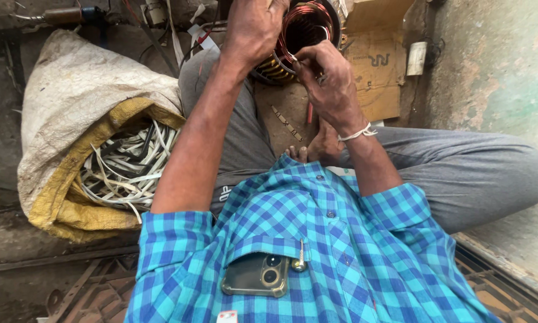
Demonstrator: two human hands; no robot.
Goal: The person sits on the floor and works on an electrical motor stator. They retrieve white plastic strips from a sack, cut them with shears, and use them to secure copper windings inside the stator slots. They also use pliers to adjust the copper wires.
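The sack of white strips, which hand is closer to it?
Left. The left hand grips the copper coil, on the side toward the sack. The right hand is farther away.

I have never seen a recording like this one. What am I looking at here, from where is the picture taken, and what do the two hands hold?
There is no machine: a person works with bare hands. The single picture comes from a camera on that person's head, looking down, so you see the checked shirt with a phone in its pocket, and the crossed legs.

The left hand steadies a round motor part wound with copper wire. The right hand pinches something thin at the coil's edge; what exactly is too small to tell.

A sack full of pale strips lies on the left, and cardboard lies beyond the hands.
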